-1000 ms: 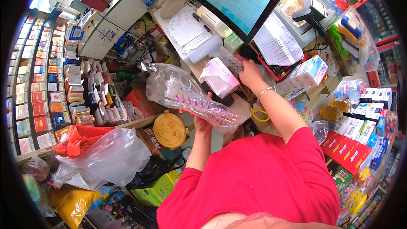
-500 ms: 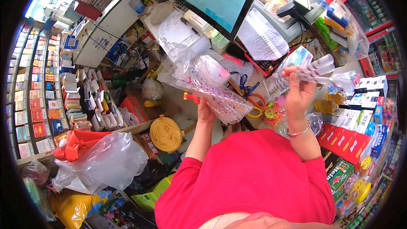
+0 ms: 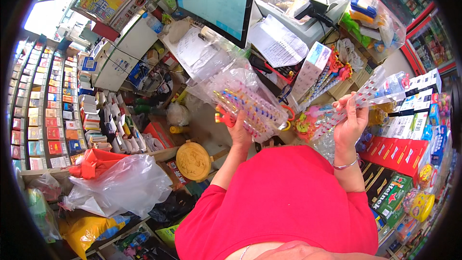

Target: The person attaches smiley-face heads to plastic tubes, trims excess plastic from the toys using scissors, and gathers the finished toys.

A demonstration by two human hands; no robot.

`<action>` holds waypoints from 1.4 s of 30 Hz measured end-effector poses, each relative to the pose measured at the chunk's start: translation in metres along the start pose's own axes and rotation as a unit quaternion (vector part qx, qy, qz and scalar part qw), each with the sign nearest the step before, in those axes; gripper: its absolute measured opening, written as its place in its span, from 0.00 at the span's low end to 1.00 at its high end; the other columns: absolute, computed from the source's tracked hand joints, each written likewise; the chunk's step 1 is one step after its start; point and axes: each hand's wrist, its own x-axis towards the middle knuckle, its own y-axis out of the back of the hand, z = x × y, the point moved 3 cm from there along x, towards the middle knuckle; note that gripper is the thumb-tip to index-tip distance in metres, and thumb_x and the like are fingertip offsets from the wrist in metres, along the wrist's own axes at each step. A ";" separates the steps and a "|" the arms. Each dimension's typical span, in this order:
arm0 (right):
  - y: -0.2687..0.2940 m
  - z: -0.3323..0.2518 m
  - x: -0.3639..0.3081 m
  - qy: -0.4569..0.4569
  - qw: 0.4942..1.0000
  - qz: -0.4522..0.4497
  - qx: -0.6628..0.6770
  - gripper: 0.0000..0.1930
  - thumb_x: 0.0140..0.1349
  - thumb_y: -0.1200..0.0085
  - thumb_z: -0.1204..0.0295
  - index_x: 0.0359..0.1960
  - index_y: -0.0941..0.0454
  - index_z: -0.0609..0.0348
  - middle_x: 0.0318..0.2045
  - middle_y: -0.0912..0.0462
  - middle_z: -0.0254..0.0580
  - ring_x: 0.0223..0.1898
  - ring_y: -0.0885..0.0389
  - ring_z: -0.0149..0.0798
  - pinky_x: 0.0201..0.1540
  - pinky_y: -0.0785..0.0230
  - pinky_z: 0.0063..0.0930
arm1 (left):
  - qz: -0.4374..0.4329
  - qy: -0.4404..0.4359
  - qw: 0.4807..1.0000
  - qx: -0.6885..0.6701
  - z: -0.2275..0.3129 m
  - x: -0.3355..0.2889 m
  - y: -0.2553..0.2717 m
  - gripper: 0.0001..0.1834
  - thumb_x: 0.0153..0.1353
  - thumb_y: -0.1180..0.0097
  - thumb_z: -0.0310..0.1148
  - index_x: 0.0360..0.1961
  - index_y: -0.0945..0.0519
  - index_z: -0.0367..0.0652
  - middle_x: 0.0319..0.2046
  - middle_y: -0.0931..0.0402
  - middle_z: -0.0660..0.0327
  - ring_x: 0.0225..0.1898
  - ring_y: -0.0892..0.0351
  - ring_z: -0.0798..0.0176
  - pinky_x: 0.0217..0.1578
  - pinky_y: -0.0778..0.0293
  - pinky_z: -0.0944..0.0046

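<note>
My left hand is closed around a bundle of clear sticks with coloured dots. Their red end pieces stick out beside my thumb, and a thin clear plastic bag lies about the far part of the bundle. My right hand, to the right, pinches long clear patterned strips that reach past my fingers on both sides. Bright flower-shaped pieces in clear plastic lie between my hands. Beyond them an upright patterned box stands next to dotted sticks with colourful tops.
A monitor, an open notebook and a scanner on a stand are on the far counter. Boxes and red packs line the right. At left are shelved small packs, a round wooden stool and plastic bags.
My right hand has shifted right and down, and its strips now slant steeply across my fingers. My left hand still holds the bundle. The whole view has turned slightly.
</note>
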 end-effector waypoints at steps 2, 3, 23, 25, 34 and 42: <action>0.005 -0.005 -0.001 0.000 1.000 0.009 0.002 0.09 0.65 0.52 0.73 0.43 0.33 0.63 0.29 0.24 0.42 0.26 0.29 0.30 0.37 0.29 0.33 | 0.026 -0.058 0.998 -0.002 -0.003 -0.010 -0.035 0.40 0.54 0.43 0.19 0.66 0.47 0.50 0.58 0.36 0.64 0.55 0.35 0.64 0.56 0.39 0.62; 0.008 -0.008 -0.002 0.001 1.000 0.013 0.003 0.09 0.65 0.52 0.73 0.43 0.33 0.63 0.29 0.25 0.42 0.26 0.29 0.30 0.36 0.29 0.33 | 0.042 -0.045 0.998 -0.009 -0.010 -0.010 -0.043 0.39 0.55 0.43 0.20 0.66 0.46 0.49 0.57 0.36 0.63 0.55 0.35 0.64 0.56 0.39 0.62; 0.075 -0.028 -0.002 -0.023 0.998 0.053 -0.016 0.09 0.65 0.52 0.73 0.44 0.32 0.63 0.29 0.24 0.40 0.25 0.28 0.27 0.34 0.28 0.28 | 0.088 -0.097 0.989 0.075 -0.052 0.044 -0.068 0.26 0.62 0.44 0.36 0.56 0.41 0.41 0.52 0.35 0.60 0.53 0.36 0.64 0.55 0.40 0.61; 0.074 -0.029 0.001 -0.024 0.998 0.057 0.002 0.09 0.65 0.52 0.73 0.44 0.32 0.63 0.29 0.24 0.40 0.25 0.28 0.27 0.34 0.28 0.28 | 0.071 -0.140 0.986 0.055 -0.044 0.039 -0.062 0.23 0.64 0.47 0.36 0.56 0.40 0.41 0.52 0.35 0.61 0.52 0.36 0.64 0.54 0.40 0.61; 0.074 -0.038 0.003 -0.027 0.999 0.022 -0.002 0.10 0.65 0.51 0.72 0.46 0.32 0.60 0.28 0.23 0.39 0.23 0.30 0.26 0.28 0.33 0.20 | 0.095 -0.105 0.985 0.098 0.010 -0.016 -0.086 0.16 0.66 0.51 0.39 0.48 0.32 0.41 0.33 0.31 0.66 0.31 0.33 0.73 0.31 0.34 0.70; 0.083 -0.066 -0.001 -0.045 0.996 -0.070 -0.001 0.08 0.66 0.53 0.67 0.43 0.31 0.57 0.25 0.24 0.39 0.21 0.32 0.25 0.26 0.38 0.17 | -0.210 -0.013 0.971 0.112 0.014 -0.067 -0.184 0.24 0.66 0.56 0.50 0.50 0.33 0.40 0.28 0.24 0.60 0.15 0.37 0.74 0.17 0.41 0.75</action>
